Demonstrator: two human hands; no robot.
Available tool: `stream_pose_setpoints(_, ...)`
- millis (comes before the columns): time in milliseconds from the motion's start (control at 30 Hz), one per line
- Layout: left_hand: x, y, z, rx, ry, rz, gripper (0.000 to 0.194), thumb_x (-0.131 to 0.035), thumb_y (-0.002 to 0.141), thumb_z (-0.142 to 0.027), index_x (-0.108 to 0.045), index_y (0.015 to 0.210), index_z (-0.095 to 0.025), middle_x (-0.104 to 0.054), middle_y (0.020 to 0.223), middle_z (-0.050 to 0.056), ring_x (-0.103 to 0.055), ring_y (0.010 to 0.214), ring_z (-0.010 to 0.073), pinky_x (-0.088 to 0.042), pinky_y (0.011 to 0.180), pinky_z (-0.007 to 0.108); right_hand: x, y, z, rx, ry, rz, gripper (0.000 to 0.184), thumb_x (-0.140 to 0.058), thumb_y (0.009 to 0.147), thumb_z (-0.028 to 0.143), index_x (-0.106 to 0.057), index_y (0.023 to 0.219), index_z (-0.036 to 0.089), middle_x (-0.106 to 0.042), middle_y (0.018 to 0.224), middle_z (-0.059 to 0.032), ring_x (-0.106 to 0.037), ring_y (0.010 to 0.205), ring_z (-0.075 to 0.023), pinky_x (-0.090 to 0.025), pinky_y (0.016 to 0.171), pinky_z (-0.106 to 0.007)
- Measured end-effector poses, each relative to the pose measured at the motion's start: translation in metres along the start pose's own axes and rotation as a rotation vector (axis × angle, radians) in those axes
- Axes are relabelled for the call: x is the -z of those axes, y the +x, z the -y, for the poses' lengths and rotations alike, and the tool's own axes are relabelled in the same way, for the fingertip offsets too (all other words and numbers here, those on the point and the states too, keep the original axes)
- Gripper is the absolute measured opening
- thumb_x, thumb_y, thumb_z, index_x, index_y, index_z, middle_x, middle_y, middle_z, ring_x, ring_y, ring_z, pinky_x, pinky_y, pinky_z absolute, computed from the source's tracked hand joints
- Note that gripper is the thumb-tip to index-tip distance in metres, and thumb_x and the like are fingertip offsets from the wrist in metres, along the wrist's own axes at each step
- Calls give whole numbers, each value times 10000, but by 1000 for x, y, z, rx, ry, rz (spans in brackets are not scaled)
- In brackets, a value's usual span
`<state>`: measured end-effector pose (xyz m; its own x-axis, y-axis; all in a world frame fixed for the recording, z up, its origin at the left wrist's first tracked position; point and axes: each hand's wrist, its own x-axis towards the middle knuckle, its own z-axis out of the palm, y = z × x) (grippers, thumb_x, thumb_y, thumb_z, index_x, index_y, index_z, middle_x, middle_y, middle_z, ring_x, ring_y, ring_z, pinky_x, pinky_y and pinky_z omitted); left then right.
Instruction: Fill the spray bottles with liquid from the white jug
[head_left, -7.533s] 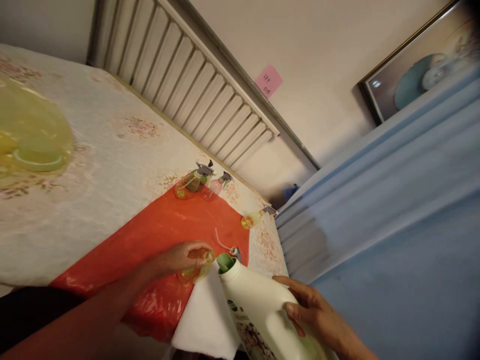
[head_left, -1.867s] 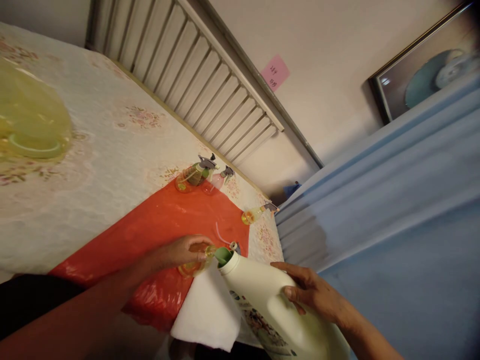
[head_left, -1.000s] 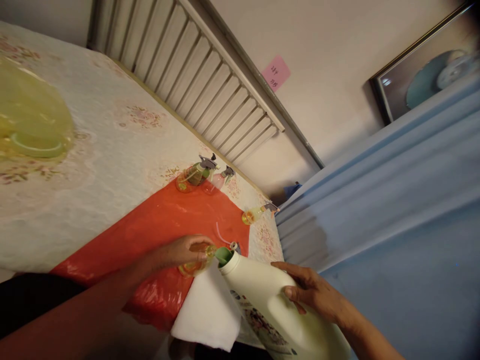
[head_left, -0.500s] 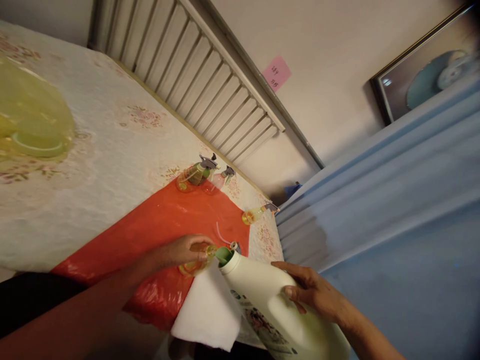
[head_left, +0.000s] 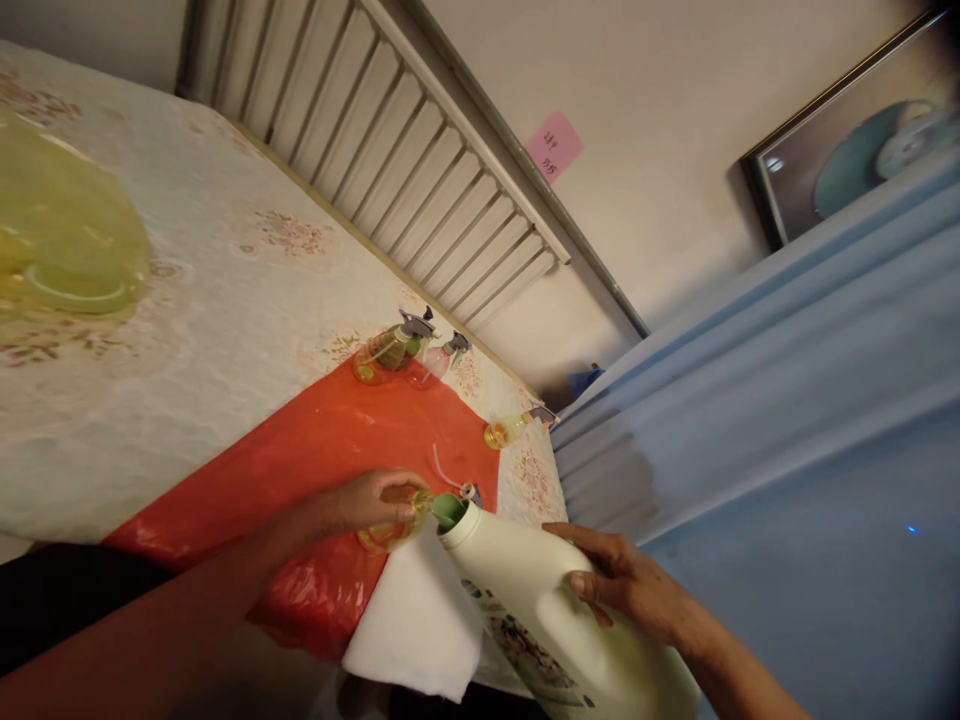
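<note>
Currently, I see the left hand (head_left: 379, 503) pinching the neck of a small yellow bottle (head_left: 381, 540) over the red sheet (head_left: 300, 450), the right hand (head_left: 615, 580) clasping a tilted cream jug (head_left: 510, 570). Its green spout (head_left: 448, 512) meets or nearly meets the bottle's mouth; I can't tell which. Beyond lies a loose spray head (head_left: 470, 493), then three spray bottles (head_left: 506, 432) on the counter (head_left: 217, 350).

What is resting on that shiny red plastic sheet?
A loose grey spray head with a pale tube lies on the red sheet; the left hand holds a transparent yellow bottle there. The left forearm and cream plastic jug hide whatever lies behind them.
</note>
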<state>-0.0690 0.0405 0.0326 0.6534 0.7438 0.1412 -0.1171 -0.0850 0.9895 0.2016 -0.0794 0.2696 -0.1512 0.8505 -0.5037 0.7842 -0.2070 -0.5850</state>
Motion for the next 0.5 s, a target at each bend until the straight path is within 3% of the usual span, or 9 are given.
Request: stream_pose_setpoints(500,1,3,5,-32,-10,25,405,-636,783,-379,-618,1139,-187,-683,1127,49,-615,1074,250,-480,908,309,1,0,0,-11,-14,2,592,-647,823,471,-535,1340,205,-628,869,-39,-438,539,-81,-351,479,-217)
